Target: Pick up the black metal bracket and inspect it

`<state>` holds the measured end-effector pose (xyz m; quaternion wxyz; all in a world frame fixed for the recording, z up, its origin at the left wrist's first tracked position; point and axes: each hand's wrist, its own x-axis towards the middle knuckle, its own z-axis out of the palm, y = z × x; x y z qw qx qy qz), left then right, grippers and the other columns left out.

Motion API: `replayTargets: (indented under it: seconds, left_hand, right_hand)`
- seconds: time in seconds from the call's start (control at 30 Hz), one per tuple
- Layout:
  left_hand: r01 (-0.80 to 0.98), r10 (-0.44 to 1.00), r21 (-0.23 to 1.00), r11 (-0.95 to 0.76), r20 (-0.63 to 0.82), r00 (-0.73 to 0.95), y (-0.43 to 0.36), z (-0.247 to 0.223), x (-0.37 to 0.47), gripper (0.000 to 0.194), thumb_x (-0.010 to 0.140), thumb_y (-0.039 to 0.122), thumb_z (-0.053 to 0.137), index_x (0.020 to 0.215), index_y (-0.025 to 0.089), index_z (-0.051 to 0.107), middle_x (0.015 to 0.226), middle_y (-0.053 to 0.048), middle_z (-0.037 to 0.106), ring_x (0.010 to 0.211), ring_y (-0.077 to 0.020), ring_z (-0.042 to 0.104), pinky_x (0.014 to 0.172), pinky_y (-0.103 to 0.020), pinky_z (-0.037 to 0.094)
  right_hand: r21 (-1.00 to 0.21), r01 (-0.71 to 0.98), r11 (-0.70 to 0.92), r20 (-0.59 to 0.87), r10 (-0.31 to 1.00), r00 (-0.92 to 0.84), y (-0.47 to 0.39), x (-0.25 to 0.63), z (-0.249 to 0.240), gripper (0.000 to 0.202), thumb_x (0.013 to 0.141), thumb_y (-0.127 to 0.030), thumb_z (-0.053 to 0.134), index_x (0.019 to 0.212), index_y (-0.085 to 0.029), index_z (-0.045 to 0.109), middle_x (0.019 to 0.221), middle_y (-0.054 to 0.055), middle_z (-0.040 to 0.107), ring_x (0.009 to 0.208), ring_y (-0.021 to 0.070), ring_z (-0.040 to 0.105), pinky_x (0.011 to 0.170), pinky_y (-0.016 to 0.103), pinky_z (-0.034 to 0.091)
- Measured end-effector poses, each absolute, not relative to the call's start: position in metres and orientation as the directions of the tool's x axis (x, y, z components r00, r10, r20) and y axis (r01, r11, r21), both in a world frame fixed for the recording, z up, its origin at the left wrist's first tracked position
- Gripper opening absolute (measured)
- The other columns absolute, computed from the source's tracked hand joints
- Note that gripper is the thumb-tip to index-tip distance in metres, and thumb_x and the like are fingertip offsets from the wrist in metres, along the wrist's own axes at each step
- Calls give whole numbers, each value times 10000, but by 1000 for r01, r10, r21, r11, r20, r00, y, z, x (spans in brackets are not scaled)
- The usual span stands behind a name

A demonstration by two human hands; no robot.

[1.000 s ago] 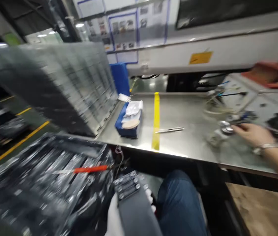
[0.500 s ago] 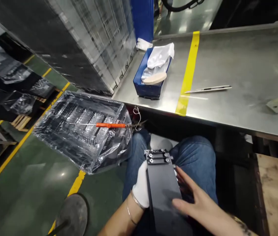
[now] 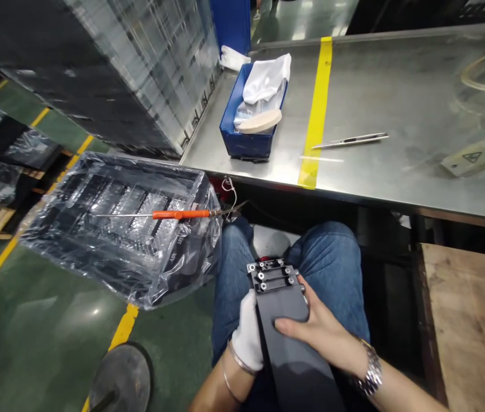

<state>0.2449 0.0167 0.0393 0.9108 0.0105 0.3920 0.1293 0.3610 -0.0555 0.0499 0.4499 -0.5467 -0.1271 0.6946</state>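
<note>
- We look down on a steel table with a yellow stripe running from its far side to its near edge.
- On the table's left end stands a tall rack of shiny stacked trays, tilted in our view.
- Below it, on the left, a black crate wrapped in clear film holds rows of dark parts; an orange-handled tool lies across its top.
- A wooden board sits low on the right, under the table edge.
- Just left of the stripe stands a blue bin with white cloth and a pale disc in it.
- At the table's right edge lies a pale plate bearing a triangle warning sign; we can read no words on it.
- The only other marking is that stripe; no brand shows anywhere.
- A slim metal tool lies alone right of the stripe.
- On our lap, over blue jeans, rests a long black part, its far end a grey bracket with screw heads.
- Our left hand, in a white glove with bangles at the wrist, cups the part's left edge, fingers curled beneath.
- Our right hand, bare, with a metal watch, lies over the part's top from the right, thumb stretched across the face and fingers wrapped round the right edge.
</note>
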Motion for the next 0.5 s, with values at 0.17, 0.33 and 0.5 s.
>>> replayTargets:
  seconds: [0.17, 0.33, 0.5]
  left_hand:
    - [-250, 249, 113, 962, -743, 622, 17, 43, 243, 530, 489, 596, 856, 817, 180, 829, 812, -67, 789, 838, -282, 718, 905, -369, 565]
    - [-258, 227, 67, 964, -715, 662, 13, 39, 246, 477, 478, 558, 869, 776, 189, 826, 864, -58, 799, 851, -266, 729, 938, -335, 536]
    - [-283, 252, 73, 956, -700, 668, 15, 38, 244, 496, 504, 571, 850, 782, 161, 820, 846, -79, 795, 920, -302, 725, 970, -357, 516]
  right_hand:
    - [-678, -424, -601, -661, 750, -7, -61, 358, 49, 1600, 517, -742, 904, 1621, -137, -84, 1570, 243, 420, 1402, 352, 484, 1226, 472, 339]
    - [-725, -285, -627, -682, 712, 169, -54, 358, 51, 1637, 459, -742, 863, 1602, -11, -54, 1562, 287, 402, 1459, 382, 395, 1233, 496, 300]
    - [-759, -199, -620, -651, 735, 189, -66, 351, 44, 1420, 560, -575, 822, 1628, -106, 12, 1636, 224, 304, 1503, 347, 324, 1233, 506, 290]
